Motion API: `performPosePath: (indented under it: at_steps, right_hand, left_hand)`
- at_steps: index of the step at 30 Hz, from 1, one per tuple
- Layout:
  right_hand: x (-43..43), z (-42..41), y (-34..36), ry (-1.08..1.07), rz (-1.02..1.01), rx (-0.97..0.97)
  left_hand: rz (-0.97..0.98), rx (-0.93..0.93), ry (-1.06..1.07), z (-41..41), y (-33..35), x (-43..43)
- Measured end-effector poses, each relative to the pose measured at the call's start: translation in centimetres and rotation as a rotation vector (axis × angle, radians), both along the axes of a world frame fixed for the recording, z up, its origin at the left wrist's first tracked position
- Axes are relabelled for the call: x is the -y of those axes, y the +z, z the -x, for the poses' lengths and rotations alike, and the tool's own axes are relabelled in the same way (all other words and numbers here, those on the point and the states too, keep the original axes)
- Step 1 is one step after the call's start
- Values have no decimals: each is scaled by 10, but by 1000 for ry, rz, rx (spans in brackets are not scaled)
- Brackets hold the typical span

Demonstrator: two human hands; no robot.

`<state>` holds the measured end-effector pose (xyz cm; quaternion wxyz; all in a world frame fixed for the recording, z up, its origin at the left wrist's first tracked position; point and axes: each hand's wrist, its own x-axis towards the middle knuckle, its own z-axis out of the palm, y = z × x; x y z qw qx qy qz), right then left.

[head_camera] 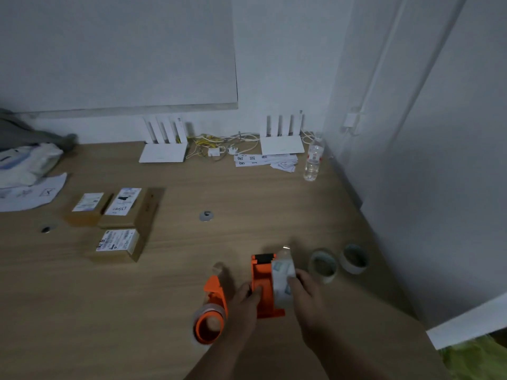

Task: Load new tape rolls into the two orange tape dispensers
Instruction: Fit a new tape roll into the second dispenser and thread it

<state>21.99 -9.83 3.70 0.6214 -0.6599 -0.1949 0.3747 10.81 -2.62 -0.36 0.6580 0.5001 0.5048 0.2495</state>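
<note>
Two orange tape dispensers lie on the wooden table near its front. The left dispenser (pixel 212 311) rests on its side with a clear tape roll around its orange hub. My left hand (pixel 245 300) grips the right dispenser (pixel 263 286) by its side. My right hand (pixel 304 292) presses a clear tape roll (pixel 282 278) against that dispenser's right side. Two more tape rolls, one (pixel 323 266) and another (pixel 354 258), stand to the right of my hands.
Three labelled cardboard boxes (pixel 118 215) sit at the left. Two white routers (pixel 162 149), cables, paper slips (pixel 263 159) and a water bottle (pixel 312 160) line the back wall. A small metal ring (pixel 206 216) lies mid-table. The wall closes the right side.
</note>
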Motion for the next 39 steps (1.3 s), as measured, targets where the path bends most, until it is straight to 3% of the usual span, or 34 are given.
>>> performPosePath:
  at_steps: [7,18,26,32,36,39]
  right_hand:
    - [-8,7,-1,20,-46,-40]
    - [-18,21,-3,2,-84,28]
    - [-19,23,-9,2,-73,129]
    - [-35,10,11,-89,78,49]
    - [-54,-14,26,30,327,-113]
    - [-60,-17,24,13,373,-100]
  left_hand:
    - [-85,94,-6,4,12,-4]
    - [-41,192,6,-8,18,-5]
    - [-100,79,-149,-7,18,-7]
    - [-115,88,-108,-6,24,-5]
    - [-78,103,-147,-1,30,1]
    - [-106,96,-142,0,27,5]
